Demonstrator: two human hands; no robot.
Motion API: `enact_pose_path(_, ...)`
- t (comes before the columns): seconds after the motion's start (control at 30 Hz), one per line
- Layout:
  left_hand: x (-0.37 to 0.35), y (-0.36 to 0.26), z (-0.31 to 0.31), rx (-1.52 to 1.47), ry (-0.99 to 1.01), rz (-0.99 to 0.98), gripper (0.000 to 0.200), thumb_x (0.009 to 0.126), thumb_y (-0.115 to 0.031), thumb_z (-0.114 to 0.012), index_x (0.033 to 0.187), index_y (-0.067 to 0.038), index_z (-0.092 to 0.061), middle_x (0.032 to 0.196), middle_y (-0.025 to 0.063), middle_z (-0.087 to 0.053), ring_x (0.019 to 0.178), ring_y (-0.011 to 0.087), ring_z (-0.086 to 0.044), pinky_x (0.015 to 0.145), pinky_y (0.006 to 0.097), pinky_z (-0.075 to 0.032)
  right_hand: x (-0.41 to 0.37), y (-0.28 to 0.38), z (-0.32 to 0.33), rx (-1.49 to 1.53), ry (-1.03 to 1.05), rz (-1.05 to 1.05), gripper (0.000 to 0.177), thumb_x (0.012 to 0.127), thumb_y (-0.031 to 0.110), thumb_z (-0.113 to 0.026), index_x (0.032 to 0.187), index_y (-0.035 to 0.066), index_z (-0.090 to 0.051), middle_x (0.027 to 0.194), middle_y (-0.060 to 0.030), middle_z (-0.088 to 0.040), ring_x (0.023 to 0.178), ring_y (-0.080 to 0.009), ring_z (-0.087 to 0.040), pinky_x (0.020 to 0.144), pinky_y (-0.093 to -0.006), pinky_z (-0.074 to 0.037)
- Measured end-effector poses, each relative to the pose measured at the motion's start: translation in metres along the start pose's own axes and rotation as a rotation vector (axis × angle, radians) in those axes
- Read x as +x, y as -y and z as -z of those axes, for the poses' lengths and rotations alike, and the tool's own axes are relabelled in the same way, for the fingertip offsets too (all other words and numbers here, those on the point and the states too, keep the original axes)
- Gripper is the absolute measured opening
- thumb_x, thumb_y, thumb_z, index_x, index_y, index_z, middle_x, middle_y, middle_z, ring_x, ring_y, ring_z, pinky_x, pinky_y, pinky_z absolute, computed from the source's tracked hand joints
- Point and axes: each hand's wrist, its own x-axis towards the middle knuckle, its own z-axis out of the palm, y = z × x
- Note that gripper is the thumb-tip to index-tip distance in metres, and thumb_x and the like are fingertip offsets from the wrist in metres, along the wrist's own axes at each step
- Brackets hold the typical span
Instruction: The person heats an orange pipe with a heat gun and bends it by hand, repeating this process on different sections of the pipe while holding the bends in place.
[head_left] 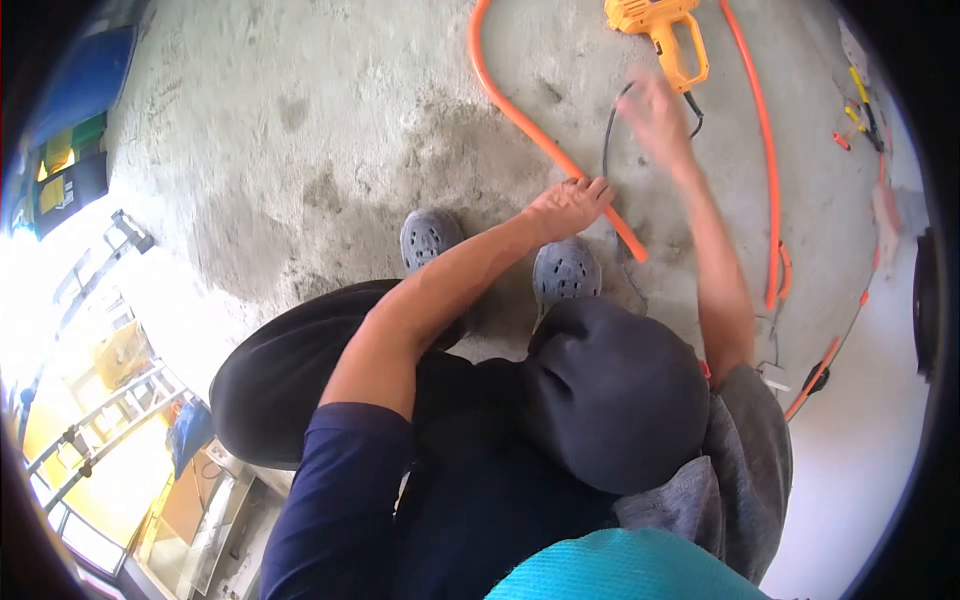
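Observation:
My left hand (568, 209) is wrapped round an orange tube (520, 120) near its lower end, which points down past my fingers. The rest of the tube curves up to the top edge of the view. My right hand (655, 115) is raised and blurred by motion, just below and left of a yellow heat gun (665, 30) that lies on the floor. Whether anything is in my right hand is hidden by the blur. A thin dark cord (606, 150) loops beside that hand.
Another orange tube (765, 150) lies on the concrete floor (300, 150) to the right. Yellow-handled tools (862, 108) are farther right. My grey shoes (567, 272) are below my left hand. Metal frames (75, 440) and boxes stand at the left.

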Motion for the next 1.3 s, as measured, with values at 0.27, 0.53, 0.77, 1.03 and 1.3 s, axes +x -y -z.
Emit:
enact_pose_path(0.27,-0.002,0.035,0.023,-0.331,0.198,-0.185,0.049,0.086,0.004,-0.059,0.133,-0.004,-0.047,0.133,0.0146,-0.053,0.125,0.0379,-0.058,0.101,0.0483,-0.052,-0.143,0.055,-0.019,0.374,0.161,-0.33,0.032,0.101,0.017,-0.064,0.129,0.004,-0.061,0.116,-0.0166,-0.064,0.105,-0.0334,-0.064,0.093,-0.0423,-0.053)
enact_pose_path(0.53,0.018,0.073,0.026,-0.318,0.205,-0.213,0.044,0.089,-0.003,-0.06,0.132,-0.009,-0.056,0.134,0.0151,-0.055,0.115,0.0351,-0.065,0.09,0.0449,-0.056,-0.184,0.037,-0.051,0.004,-0.043,-0.085,0.041,0.09,0.01,-0.075,0.13,0.007,-0.066,0.115,-0.0136,-0.061,0.105,-0.0339,-0.06,0.091,-0.0409,-0.052)
enact_pose_path(0.77,0.114,0.301,0.151,0.268,-0.307,0.334,0.058,0.093,-0.019,-0.068,0.141,0.004,-0.046,0.137,0.0266,-0.052,0.113,0.0481,-0.062,0.099,0.0511,-0.052,-0.181,0.054,-0.055,0.01,-0.067,-0.22,0.034,0.092,0.01,-0.073,0.125,0.008,-0.068,0.102,-0.0118,-0.059,0.095,-0.0315,-0.059,0.082,-0.0411,-0.051)
enact_pose_path(1.03,0.16,0.426,0.088,0.473,-0.221,0.018,0.025,0.086,-0.019,-0.067,0.101,0.001,-0.07,0.094,0.022,-0.072,0.101,0.0426,-0.07,0.087,0.0523,-0.055,-0.182,0.064,-0.053,-0.06,-0.065,-0.291,0.03,0.092,0.01,-0.074,0.121,0.007,-0.069,0.095,-0.0119,-0.058,0.089,-0.0307,-0.057,0.078,-0.0402,-0.049)
enact_pose_path(1.3,0.143,0.365,0.13,-0.195,-0.378,0.45,0.02,0.085,-0.019,-0.069,0.092,-0.003,-0.078,0.08,0.0254,-0.072,0.076,0.0375,-0.074,0.067,0.0493,-0.055,-0.186,0.068,-0.049,-0.045,-0.06,-0.358,0.029,0.091,0.007,-0.074,0.12,0.006,-0.068,0.094,-0.0122,-0.057,0.087,-0.031,-0.057,0.076,-0.0408,-0.049)
